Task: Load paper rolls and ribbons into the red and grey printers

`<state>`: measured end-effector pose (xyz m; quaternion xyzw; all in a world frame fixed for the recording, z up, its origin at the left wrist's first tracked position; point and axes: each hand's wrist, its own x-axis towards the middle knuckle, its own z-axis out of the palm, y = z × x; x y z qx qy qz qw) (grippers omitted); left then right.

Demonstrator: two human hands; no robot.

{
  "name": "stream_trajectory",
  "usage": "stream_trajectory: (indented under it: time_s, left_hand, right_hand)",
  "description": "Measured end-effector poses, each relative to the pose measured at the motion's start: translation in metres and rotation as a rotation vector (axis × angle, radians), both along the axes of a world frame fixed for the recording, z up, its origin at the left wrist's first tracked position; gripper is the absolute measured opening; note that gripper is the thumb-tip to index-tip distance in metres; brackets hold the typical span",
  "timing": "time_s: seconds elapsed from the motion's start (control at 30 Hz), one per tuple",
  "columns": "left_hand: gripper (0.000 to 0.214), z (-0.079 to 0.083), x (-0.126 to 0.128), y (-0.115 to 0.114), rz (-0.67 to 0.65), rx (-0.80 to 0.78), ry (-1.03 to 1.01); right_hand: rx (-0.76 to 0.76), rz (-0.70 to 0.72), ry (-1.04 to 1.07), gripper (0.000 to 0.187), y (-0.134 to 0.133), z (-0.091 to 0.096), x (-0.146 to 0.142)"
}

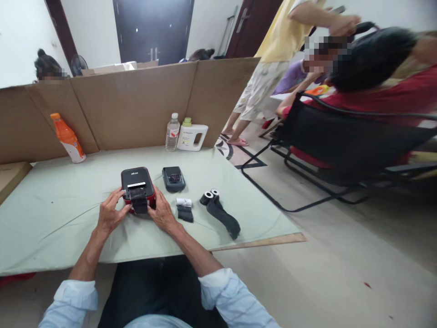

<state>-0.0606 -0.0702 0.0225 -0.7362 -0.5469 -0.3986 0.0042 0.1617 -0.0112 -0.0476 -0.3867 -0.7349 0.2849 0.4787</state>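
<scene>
A small red and black printer (136, 182) sits on the pale green table cover (51, 205) in front of me. My left hand (109, 214) holds its left side, thumb and fingers curled toward the black strip coming out of its front. My right hand (161, 212) grips its right side. A dark grey device (173, 178) lies just to the right. A white roll with a black strip (184, 208) and two black rolls with a long black strip (220, 212) lie farther right.
Cardboard walls (136, 105) stand behind the table. An orange bottle (68, 138), a water bottle (172, 132) and a white jug (193, 135) stand along the back. To the right are a black chair (341, 146) and other people.
</scene>
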Motion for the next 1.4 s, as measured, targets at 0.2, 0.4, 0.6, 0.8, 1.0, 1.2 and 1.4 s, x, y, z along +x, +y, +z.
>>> stream_trajectory:
  time_s: [0.2, 0.4, 0.6, 0.8, 1.0, 1.2, 1.4]
  left_hand:
    - [0.035, -0.004, -0.001, 0.002, -0.011, 0.085, 0.087]
    - [0.030, 0.002, 0.000, 0.003, 0.004, 0.023, 0.097]
    - [0.028, 0.015, -0.004, 0.007, 0.016, -0.050, 0.145]
    - [0.030, 0.020, -0.003, 0.007, 0.051, -0.107, 0.156]
    - [0.031, 0.023, 0.000, 0.005, 0.093, -0.181, 0.168]
    - [0.038, 0.018, 0.003, 0.001, 0.041, -0.119, 0.112]
    - [0.046, 0.024, 0.004, 0.012, -0.014, -0.052, 0.134]
  right_hand:
    - [0.035, -0.010, -0.017, 0.082, 0.000, -0.004, 0.001]
    - [0.042, -0.023, -0.015, 0.083, -0.001, -0.005, 0.000]
    - [0.047, -0.024, -0.008, 0.082, 0.000, -0.005, -0.002]
    - [0.047, -0.022, -0.009, 0.081, 0.001, -0.005, -0.004]
    - [0.057, -0.019, -0.012, 0.084, 0.004, -0.008, -0.005]
    - [0.061, -0.028, 0.000, 0.083, 0.005, -0.011, -0.007]
    - [0.051, -0.029, -0.004, 0.082, 0.006, -0.012, -0.005]
